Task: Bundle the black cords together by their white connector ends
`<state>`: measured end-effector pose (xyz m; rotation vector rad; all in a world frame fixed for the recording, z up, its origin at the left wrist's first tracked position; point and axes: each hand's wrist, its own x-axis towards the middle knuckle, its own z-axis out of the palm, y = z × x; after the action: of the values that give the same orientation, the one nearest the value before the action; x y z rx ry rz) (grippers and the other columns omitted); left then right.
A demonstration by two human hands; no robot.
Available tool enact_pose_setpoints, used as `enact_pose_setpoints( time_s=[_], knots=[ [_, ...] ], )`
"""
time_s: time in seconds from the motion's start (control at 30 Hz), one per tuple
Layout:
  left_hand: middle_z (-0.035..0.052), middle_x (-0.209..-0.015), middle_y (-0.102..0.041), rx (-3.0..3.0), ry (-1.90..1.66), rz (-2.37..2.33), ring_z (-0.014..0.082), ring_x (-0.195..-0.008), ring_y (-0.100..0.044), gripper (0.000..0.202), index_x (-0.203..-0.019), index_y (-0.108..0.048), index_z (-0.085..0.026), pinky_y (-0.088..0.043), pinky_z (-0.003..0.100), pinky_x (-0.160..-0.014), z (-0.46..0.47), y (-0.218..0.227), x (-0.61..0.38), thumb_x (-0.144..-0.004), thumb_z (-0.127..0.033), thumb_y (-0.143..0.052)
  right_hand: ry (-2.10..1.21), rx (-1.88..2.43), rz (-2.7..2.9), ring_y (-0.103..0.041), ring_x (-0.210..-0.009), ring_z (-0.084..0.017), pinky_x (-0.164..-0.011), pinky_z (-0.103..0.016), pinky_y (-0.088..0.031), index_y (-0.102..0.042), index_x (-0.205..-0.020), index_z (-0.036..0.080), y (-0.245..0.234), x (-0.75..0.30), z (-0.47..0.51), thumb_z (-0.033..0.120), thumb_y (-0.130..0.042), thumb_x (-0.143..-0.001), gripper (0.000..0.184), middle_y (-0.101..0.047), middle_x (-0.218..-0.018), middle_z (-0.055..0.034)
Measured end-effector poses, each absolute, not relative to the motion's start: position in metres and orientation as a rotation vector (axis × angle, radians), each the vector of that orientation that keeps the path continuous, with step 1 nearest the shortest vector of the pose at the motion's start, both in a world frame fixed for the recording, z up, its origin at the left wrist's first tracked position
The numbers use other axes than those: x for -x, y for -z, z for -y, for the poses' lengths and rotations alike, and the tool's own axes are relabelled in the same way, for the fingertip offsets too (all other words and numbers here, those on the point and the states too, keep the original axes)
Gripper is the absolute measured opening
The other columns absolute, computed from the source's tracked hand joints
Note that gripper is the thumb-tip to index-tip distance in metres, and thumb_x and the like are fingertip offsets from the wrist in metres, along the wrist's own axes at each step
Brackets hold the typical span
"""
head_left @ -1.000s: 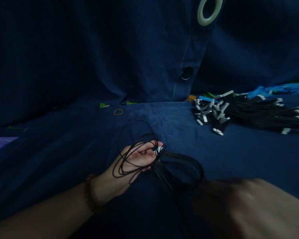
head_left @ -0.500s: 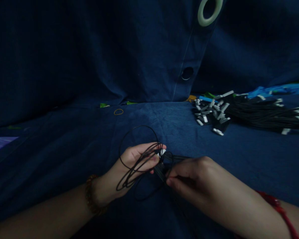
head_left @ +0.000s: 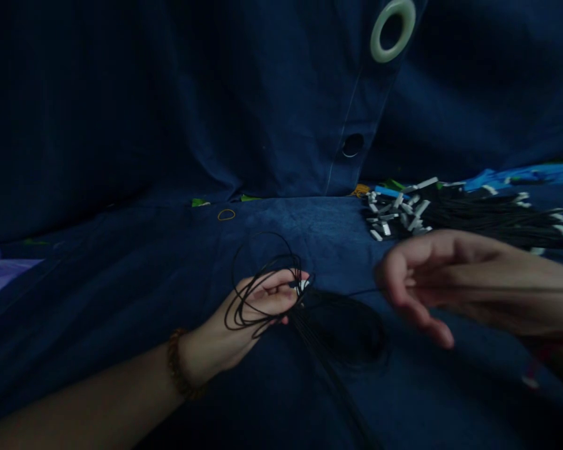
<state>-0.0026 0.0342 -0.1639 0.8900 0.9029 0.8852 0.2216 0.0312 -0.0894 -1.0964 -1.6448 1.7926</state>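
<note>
At the far left, a purple sheet [head_left: 10,279] lies on the dark blue cloth [head_left: 117,275] that covers the work surface. The left forearm comes in from the lower left, a brown beaded bracelet [head_left: 178,369] around its wrist. Behind it, two green scraps [head_left: 199,202] sit along the foot of a blue curtain [head_left: 272,112], and a thin yellow rubber band [head_left: 219,216] lies on the cloth just in front of them.

At centre, the left hand [head_left: 267,304] pinches a bundle of black cables [head_left: 335,382] between thumb and fingers, near a white connector [head_left: 303,285]. Thin loops fall back over this hand; the strands run down to the lower right, and a blurred coil hangs just beside them.

Higher up, the curtain carries a pale ring eyelet [head_left: 376,37] and, below it, a dark eyelet [head_left: 353,145]. At its foot are orange bands [head_left: 360,190], then a heap of white connectors [head_left: 403,209] on black cables [head_left: 478,212], with a bright blue bundle [head_left: 511,176] behind.

In front of that heap, the right hand [head_left: 445,272] is loosely curled, one digit spread away. A single cable [head_left: 356,293] stretches from the bundle to it and on along the palm; whether the fingers grip it, I cannot tell. A red bracelet [head_left: 539,357] shows dimly at its wrist.
</note>
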Motion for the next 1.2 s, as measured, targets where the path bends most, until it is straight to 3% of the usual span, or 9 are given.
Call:
enact_pose_setpoints(
  time_s=[0.1,0.2,0.3,0.37,0.43,0.5,0.67,0.87,1.2],
  knots=[
    [0.0022,-0.082,-0.058,-0.871,-0.894,-0.916,0.0072,-0.067,-0.047,0.025,-0.090,-0.068,-0.019,-0.035,0.015,-0.056,-0.033,0.160,0.001,-0.065,-0.017,-0.068,-1.372,1.080,1.760,-0.054,-0.056,-0.006,-0.051,-0.022,-0.037,-0.066,-0.072,0.018,0.084,-0.237,-0.037,0.025,-0.053,-0.073,0.015,-0.060,-0.059,0.0055],
    [0.0021,-0.082,-0.058,-0.871,-0.879,-0.903,0.0057,-0.063,-0.046,0.024,-0.090,-0.068,-0.018,-0.033,0.015,-0.054,-0.033,0.159,0.001,-0.066,-0.016,-0.067,-1.053,0.956,1.518,-0.055,-0.078,-0.007,-0.064,-0.030,-0.036,-0.067,-0.074,0.021,0.084,-0.239,-0.042,0.022,-0.039,-0.086,0.030,-0.064,-0.078,0.0083],
    [0.0029,-0.081,-0.058,-0.856,-0.888,-0.907,0.0065,-0.064,-0.046,0.025,-0.091,-0.068,-0.017,-0.033,0.016,-0.054,-0.034,0.159,0.001,-0.066,-0.015,-0.067,-1.088,0.836,1.142,-0.053,-0.066,0.000,-0.062,-0.025,-0.035,-0.063,-0.091,0.029,0.084,-0.230,-0.042,0.022,-0.025,-0.093,0.038,-0.063,-0.076,0.0122],
    [0.0031,-0.081,-0.058,-0.852,-0.893,-0.903,0.0074,-0.066,-0.047,0.026,-0.091,-0.067,-0.016,-0.034,0.016,-0.055,-0.034,0.161,0.002,-0.065,-0.015,-0.067,-1.218,0.879,1.164,-0.051,-0.051,0.000,-0.054,-0.018,-0.037,-0.059,-0.097,0.029,0.087,-0.218,-0.035,0.023,-0.034,-0.091,0.026,-0.061,-0.064,0.0103],
    [0.0036,-0.084,-0.059,-0.860,-0.882,-0.877,0.0077,-0.067,-0.048,0.026,-0.092,-0.067,-0.017,-0.034,0.016,-0.056,-0.035,0.163,0.003,-0.066,-0.016,-0.067,-1.407,0.961,1.371,-0.056,-0.048,-0.006,-0.049,-0.017,-0.041,-0.057,-0.087,0.022,0.097,-0.204,-0.025,0.026,-0.048,-0.085,0.011,-0.061,-0.060,0.0054],
    [0.0030,-0.085,-0.058,-0.878,-0.863,-0.838,0.0070,-0.065,-0.048,0.026,-0.094,-0.066,-0.019,-0.034,0.016,-0.056,-0.036,0.165,0.004,-0.067,-0.017,-0.066,-1.558,1.100,1.580,-0.060,-0.050,-0.011,-0.048,-0.021,-0.046,-0.050,-0.072,0.016,0.111,-0.190,-0.014,0.033,-0.050,-0.083,0.020,-0.063,-0.061,-0.0003],
    [-0.0001,-0.077,-0.056,-0.871,-0.819,-0.804,0.0043,-0.061,-0.046,0.023,-0.092,-0.067,-0.022,-0.034,0.013,-0.054,-0.037,0.166,0.005,-0.070,-0.017,-0.065,-1.264,1.346,1.983,-0.057,-0.051,-0.010,-0.047,-0.019,-0.041,-0.045,-0.068,0.017,0.136,-0.177,0.005,0.032,-0.037,-0.089,0.027,-0.059,-0.059,0.0010],
    [0.0007,-0.084,-0.057,-0.817,-0.843,-0.761,0.0057,-0.068,-0.050,0.024,-0.092,-0.066,-0.021,-0.038,0.012,-0.056,-0.037,0.164,0.005,-0.068,-0.016,-0.065,-0.835,1.343,2.163,-0.047,-0.042,-0.008,-0.042,-0.020,-0.032,-0.043,-0.061,0.019,0.135,-0.182,0.007,0.026,-0.037,-0.086,0.027,-0.051,-0.048,0.0033],
    [0.0003,-0.081,-0.058,-0.873,-0.797,-0.793,0.0063,-0.066,-0.050,0.026,-0.090,-0.068,-0.022,-0.039,0.012,-0.054,-0.033,0.156,0.007,-0.064,-0.018,-0.069,-0.776,1.402,2.249,-0.045,-0.042,-0.008,-0.043,-0.021,-0.030,-0.043,-0.059,0.020,0.135,-0.179,0.005,0.027,-0.036,-0.086,0.028,-0.049,-0.049,0.0035]
  ],
)
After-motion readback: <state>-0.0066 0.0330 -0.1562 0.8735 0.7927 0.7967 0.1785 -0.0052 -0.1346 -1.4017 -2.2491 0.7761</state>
